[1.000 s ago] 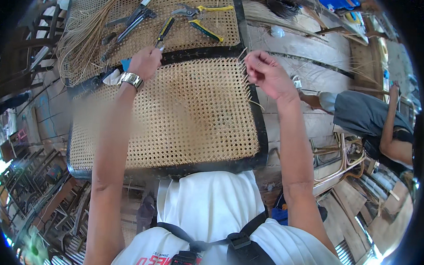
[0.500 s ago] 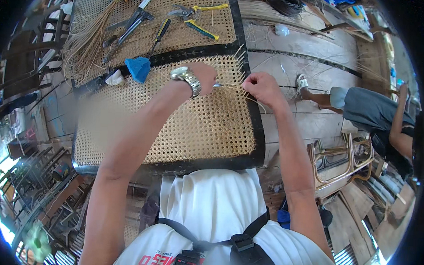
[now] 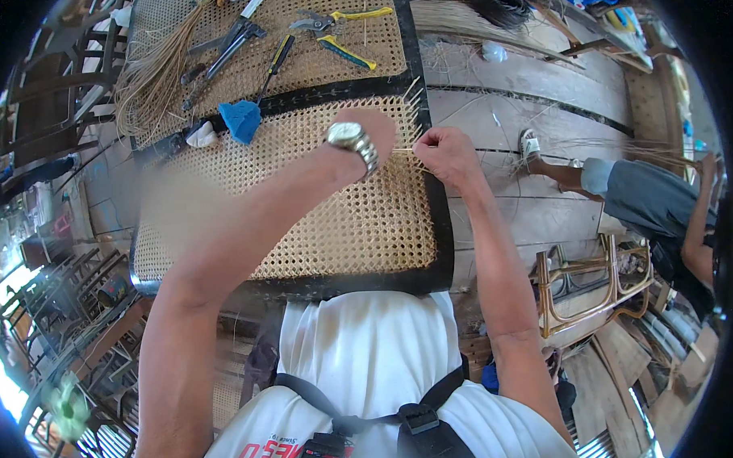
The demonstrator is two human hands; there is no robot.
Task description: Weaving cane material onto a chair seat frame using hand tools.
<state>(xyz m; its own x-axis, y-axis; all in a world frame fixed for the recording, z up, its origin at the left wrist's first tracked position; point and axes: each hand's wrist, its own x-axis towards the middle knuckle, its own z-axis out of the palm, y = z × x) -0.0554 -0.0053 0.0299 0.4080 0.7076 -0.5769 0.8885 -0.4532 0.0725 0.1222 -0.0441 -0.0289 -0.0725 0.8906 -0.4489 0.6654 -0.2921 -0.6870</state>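
Note:
A woven cane panel (image 3: 359,221) in a black frame lies before me, with loose strand ends (image 3: 411,97) sticking out along its right edge. My right hand (image 3: 450,157) is at that edge, thumb and forefinger pinched on a thin pale cane strand (image 3: 403,149). The strand runs left toward my left hand (image 3: 376,128), which is closed over the weave, a metal watch (image 3: 345,135) at its wrist. The left fingertips and whatever they hold are hidden behind the hand.
On the far panel lie yellow-handled snips (image 3: 345,38), a screwdriver (image 3: 279,60), a hammer-like tool (image 3: 236,47) and a bundle of cane strands (image 3: 166,68). A blue block (image 3: 240,121) sits nearer. Another person (image 3: 642,190) is at the right, near a chair frame (image 3: 595,277).
My left hand has moved right, closer to the right hand, shortening the visible strand between them. The metal tip seen by the left fingers before is now hidden.

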